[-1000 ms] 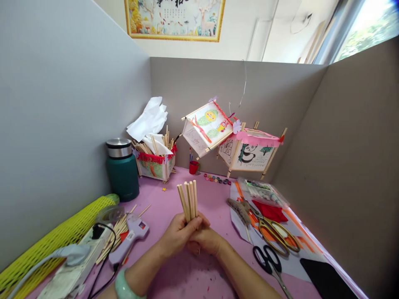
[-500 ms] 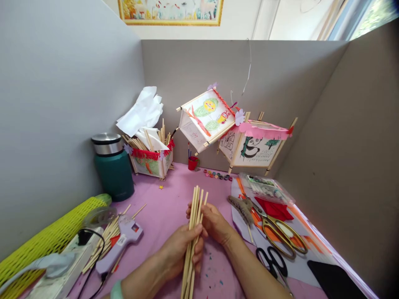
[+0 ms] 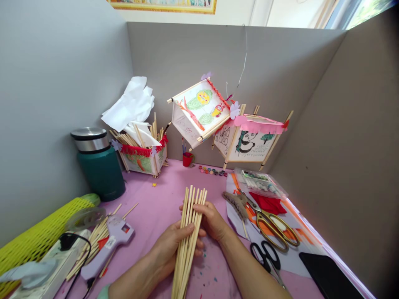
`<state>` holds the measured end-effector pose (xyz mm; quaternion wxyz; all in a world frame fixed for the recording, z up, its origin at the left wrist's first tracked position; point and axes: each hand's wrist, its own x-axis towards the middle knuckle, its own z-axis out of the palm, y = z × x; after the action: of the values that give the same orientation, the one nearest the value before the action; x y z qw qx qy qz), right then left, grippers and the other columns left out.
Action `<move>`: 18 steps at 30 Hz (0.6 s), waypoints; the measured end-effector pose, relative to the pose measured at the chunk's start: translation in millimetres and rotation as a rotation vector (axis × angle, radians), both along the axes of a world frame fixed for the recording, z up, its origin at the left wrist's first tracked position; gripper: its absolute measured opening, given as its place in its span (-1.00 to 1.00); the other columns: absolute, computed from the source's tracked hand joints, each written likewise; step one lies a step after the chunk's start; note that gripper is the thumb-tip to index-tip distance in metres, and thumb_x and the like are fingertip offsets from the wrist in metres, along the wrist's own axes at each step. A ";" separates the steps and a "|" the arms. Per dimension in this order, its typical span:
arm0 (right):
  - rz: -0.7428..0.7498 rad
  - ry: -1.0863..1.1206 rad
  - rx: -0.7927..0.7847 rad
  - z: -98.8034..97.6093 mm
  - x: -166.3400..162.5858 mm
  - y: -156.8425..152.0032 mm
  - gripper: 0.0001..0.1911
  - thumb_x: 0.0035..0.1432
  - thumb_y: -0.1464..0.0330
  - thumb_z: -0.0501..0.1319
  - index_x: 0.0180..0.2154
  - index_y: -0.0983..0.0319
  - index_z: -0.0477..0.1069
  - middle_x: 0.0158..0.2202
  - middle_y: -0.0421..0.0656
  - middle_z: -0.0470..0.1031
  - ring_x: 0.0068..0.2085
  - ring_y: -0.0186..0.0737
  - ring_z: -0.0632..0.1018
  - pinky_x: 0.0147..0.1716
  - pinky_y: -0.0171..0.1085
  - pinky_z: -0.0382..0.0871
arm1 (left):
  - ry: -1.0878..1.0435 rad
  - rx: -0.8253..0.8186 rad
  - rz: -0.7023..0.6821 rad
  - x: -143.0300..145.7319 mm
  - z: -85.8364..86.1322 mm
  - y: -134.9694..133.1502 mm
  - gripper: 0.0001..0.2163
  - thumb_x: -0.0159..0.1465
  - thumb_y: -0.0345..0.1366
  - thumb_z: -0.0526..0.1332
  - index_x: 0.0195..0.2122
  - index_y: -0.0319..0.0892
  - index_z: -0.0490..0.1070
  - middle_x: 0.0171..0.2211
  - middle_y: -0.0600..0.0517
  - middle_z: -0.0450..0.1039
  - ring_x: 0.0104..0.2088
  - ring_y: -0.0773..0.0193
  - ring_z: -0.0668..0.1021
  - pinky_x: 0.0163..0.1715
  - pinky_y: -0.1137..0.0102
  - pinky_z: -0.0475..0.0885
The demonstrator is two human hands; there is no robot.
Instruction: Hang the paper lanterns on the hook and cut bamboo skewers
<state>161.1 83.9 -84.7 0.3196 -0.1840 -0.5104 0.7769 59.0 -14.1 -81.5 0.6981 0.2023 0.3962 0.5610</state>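
Observation:
A bundle of thin wooden sticks [image 3: 187,249] stands out in front of me, its upper ends fanned side by side. Wrapped round the middle of the bundle is my left hand [image 3: 179,245], thumb across the front. Higher up, my right hand [image 3: 210,220] grips the same sticks from the right side, its thumb pressed on their front. The fingers behind the bundle are partly hidden. Beneath both hands lies the pink tabletop [image 3: 152,211], with small paint specks.
At left are a lilac glue gun [image 3: 109,245], more loose sticks [image 3: 93,245], a power strip [image 3: 59,265] and a green flask [image 3: 99,166]. Gold-handled scissors [image 3: 277,228], black scissors [image 3: 266,257] and a black phone-like slab [image 3: 330,274] lie right. Paper lanterns [image 3: 202,108] stand behind, near a stick-filled box [image 3: 140,160].
The sticks have spread into a wider, flatter fan, and my right thumb now lies across their front. The view has shifted slightly, so the surroundings appear further left and higher.

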 end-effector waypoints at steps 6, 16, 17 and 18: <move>-0.111 0.007 0.021 1.6 -1.1 -1.5 -0.72 0.01 0.24 0.24 -0.32 0.34 0.48 -0.48 -0.14 0.50 -0.47 -0.29 0.47 -0.41 -0.32 0.33 | 0.016 -0.014 0.028 1.4 2.3 -0.1 -0.84 0.13 -0.36 0.24 -0.29 -0.34 0.37 -0.42 -0.10 0.50 -0.53 0.30 0.53 -0.50 0.39 0.47; -0.322 -0.054 0.052 0.3 -2.9 1.4 -0.64 0.00 0.11 0.24 -0.48 0.31 0.38 -0.62 -0.25 0.35 -0.60 -0.43 0.33 -0.61 -0.43 0.17 | 0.031 -0.012 0.016 -1.0 1.7 -0.6 -0.80 0.13 -0.36 0.24 -0.24 -0.35 0.37 -0.40 -0.11 0.50 -0.51 0.30 0.53 -0.48 0.40 0.48; -0.340 -0.067 0.055 -0.6 -3.1 1.9 -0.63 0.00 0.09 0.23 -0.48 0.31 0.37 -0.65 -0.27 0.31 -0.64 -0.45 0.28 -0.66 -0.44 0.11 | 0.024 -0.009 0.014 -1.1 1.3 -0.3 -0.79 0.13 -0.36 0.24 -0.23 -0.35 0.37 -0.40 -0.12 0.50 -0.50 0.30 0.54 -0.48 0.39 0.48; -0.351 -0.080 0.058 -1.7 -3.2 2.8 -0.62 0.00 0.08 0.23 -0.47 0.31 0.37 -0.69 -0.30 0.27 -0.68 -0.48 0.23 -0.70 -0.44 0.04 | 0.020 -0.008 0.008 -1.2 1.1 0.0 -0.79 0.14 -0.37 0.23 -0.22 -0.35 0.38 -0.40 -0.12 0.50 -0.50 0.29 0.54 -0.48 0.40 0.48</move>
<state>157.9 86.7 -86.4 0.4348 -0.2919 -0.5048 0.6862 57.8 -14.1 -80.4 0.6927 0.2034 0.4061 0.5602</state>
